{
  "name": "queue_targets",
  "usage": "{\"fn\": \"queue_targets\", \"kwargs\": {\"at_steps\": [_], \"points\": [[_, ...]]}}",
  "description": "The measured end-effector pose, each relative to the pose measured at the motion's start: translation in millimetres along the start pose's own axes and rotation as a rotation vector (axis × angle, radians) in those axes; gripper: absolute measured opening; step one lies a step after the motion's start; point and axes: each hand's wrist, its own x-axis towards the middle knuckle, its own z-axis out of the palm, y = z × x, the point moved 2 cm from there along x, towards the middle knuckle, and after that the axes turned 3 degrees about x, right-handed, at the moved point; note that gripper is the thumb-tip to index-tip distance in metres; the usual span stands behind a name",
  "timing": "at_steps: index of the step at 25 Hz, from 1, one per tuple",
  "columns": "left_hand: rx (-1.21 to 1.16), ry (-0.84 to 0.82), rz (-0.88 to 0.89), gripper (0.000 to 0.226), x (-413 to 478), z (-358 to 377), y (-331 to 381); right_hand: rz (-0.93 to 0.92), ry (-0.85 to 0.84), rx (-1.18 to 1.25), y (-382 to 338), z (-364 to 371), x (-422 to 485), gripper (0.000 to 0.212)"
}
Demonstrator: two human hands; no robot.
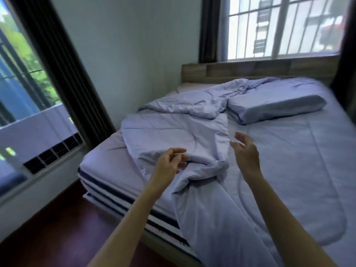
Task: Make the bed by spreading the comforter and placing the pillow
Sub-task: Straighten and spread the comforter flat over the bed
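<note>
A pale lilac comforter lies rumpled and bunched along the left half of the bed, with a twisted fold trailing over the near edge. A pillow in matching lilac cover lies flat near the head of the bed, to the right of the bunched comforter. My left hand hovers just above a comforter fold, fingers loosely curled and holding nothing. My right hand is raised over the sheet beside the comforter, fingers apart and empty.
A wooden headboard stands under a barred window. Another window with dark curtains fills the left wall. Dark wood floor runs along the bed's left side. The mattress edge shows dark stripes.
</note>
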Motion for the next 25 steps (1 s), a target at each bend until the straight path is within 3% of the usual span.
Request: {"fn": "queue_targets", "kwargs": {"at_steps": [5, 9, 16, 18, 21, 22, 25], "points": [[0.060, -0.188, -0.032, 0.023, 85, -10, -36, 0.136, 0.172, -0.013, 43, 46, 45, 0.038], [0.084, -0.304, -0.065, 0.025, 149, -5, -62, 0.221, 0.209, -0.099, 82, 59, 56, 0.040], [0.160, -0.755, -0.026, 0.023, 223, 50, -101, 0.510, 0.708, -0.131, 160, 48, 45, 0.037], [0.209, -0.868, -0.019, 0.021, 237, 51, -121, 0.580, 0.677, -0.097, 180, 80, 46, 0.047], [0.256, -0.944, -0.015, 0.019, 258, 38, -150, 0.689, 0.524, -0.036, 202, 143, 46, 0.089], [0.243, -0.948, -0.023, 0.018, 265, 32, -158, 0.700, 0.507, -0.076, 207, 158, 44, 0.093], [0.244, -0.890, -0.003, 0.017, 288, 20, -172, 0.629, 0.544, -0.225, 210, 185, 35, 0.065]]}}
